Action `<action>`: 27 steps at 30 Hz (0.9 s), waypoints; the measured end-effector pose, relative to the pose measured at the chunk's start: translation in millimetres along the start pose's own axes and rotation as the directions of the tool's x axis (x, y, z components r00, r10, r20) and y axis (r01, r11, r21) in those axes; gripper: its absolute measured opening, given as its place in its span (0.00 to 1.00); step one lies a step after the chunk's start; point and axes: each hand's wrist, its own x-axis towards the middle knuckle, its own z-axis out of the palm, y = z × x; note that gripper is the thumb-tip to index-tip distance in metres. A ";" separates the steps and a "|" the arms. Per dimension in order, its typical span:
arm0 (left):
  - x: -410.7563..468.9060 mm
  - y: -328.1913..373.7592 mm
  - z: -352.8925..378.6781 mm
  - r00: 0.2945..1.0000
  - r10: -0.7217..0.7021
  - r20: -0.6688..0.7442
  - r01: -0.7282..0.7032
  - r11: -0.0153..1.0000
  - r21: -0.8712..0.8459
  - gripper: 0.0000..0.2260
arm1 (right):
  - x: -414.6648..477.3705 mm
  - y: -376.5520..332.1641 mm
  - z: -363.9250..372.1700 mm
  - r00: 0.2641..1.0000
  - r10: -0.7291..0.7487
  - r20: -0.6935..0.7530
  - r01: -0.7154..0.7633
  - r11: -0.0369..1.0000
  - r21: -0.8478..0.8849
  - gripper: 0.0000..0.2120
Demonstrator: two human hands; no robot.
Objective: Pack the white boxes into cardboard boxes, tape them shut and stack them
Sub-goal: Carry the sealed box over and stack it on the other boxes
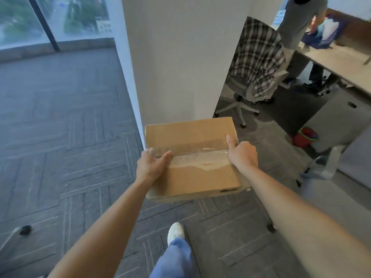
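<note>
A brown rectangular cardboard box [188, 133] is held in the air over the grey carpeted floor [60, 137], just before a white pillar [180, 67]. Its flaps are closed under a strip of clear tape [200, 150], so what it contains is hidden. The left hand [151, 164] grips its left edge and the right hand [243, 155] its right edge, each with the thumb on top.

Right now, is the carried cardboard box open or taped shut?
Taped shut: the cardboard box has its flaps lying flat, and clear tape runs along the centre seam.
</note>
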 end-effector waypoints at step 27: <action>398.0 -258.6 263.7 0.951 -0.140 -0.275 0.154 0.987 0.033 0.32 | 379.4 78.9 460.4 0.986 -0.158 0.056 0.159 0.987 -0.014 0.32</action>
